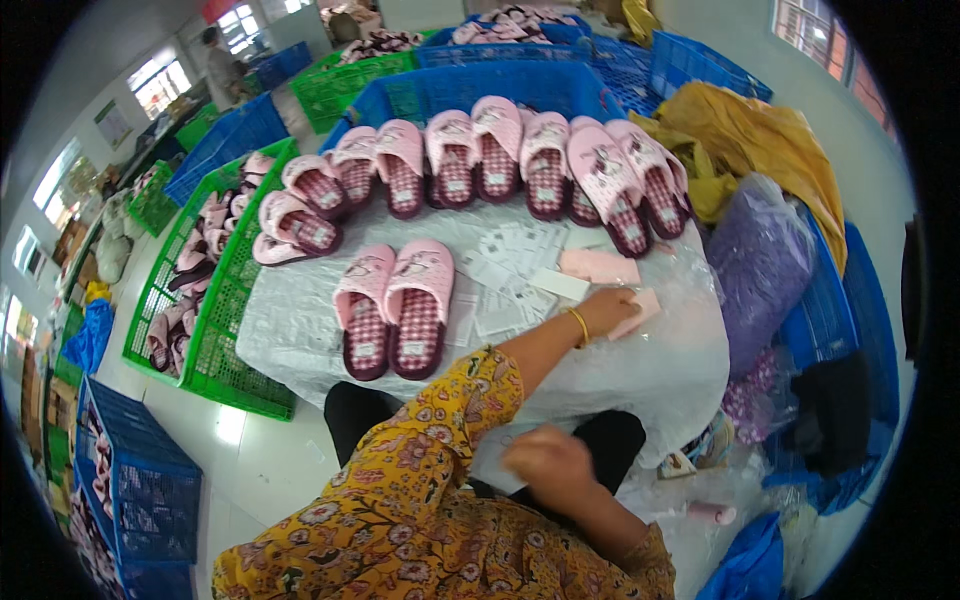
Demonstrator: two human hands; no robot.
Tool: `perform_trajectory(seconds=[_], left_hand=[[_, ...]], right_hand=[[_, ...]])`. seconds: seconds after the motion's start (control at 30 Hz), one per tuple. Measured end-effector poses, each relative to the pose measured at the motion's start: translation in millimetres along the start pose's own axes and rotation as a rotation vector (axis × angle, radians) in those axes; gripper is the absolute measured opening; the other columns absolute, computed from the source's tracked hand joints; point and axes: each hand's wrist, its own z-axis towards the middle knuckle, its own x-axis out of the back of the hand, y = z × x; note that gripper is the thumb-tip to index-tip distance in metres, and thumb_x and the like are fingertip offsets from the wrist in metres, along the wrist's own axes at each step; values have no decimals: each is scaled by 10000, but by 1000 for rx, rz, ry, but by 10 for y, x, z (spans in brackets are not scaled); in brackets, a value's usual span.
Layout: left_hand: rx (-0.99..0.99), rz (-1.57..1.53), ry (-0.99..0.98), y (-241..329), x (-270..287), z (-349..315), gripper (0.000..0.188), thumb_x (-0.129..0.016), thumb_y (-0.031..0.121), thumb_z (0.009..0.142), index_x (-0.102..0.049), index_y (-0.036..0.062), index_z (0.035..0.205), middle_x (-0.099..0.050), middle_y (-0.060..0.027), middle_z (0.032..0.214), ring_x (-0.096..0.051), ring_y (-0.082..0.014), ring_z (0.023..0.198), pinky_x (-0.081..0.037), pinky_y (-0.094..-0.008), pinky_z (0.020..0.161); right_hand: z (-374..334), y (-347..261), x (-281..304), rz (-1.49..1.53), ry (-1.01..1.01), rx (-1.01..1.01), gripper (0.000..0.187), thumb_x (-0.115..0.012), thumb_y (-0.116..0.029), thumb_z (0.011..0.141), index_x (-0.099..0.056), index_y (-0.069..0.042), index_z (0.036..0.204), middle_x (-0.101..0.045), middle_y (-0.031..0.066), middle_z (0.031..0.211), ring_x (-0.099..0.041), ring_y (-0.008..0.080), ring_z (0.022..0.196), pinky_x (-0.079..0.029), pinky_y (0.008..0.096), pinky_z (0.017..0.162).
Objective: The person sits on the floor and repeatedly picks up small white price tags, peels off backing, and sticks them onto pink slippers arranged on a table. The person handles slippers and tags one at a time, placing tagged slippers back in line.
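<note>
Pink card [642, 311] | long axis slants far-right | left fingers [624, 298] on it, grip unclear | right fingers [522, 457] blurred, unreadable

A mustard-yellow sheet [770, 135] lies heaped at upper right, above a bulging purple sack [757, 265]. Blue plastic [748, 562] is crumpled at lower right. A green crate [240, 350] stands at left, a blue crate [155, 500] at lower left; a bright window [160, 84] shows at upper left.

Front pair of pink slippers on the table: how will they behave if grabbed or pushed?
The front slippers probably won't roll: they sit flat on dark soles. Their fuzzy-looking uppers likely squash under a grip. Pushed, they may bunch the wrinkled plastic cover.
</note>
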Motion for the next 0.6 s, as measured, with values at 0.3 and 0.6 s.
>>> perform_trajectory(seconds=[0.3,0.6], left_hand=[[584,-630,51,1174,804,-748,249,-635,255,944,-681,25,1024,-669,-9,842,-534,-56,690,-447,-221,625],[626,-735,100,1375,814,-1123,195,-637,167,942,-681,-5,1023,-695,-40,882,-628,-89,797,-483,-226,722]], right_hand=[[30,404,626,384,711,-725,385,-713,-72,857,-568,-23,1211,-609,24,871,-535,78,752,-430,213,656],[129,377,442,554,647,-776,403,-700,-80,872,-539,9,1231,-627,25,854,-532,56,722,-418,204,630]])
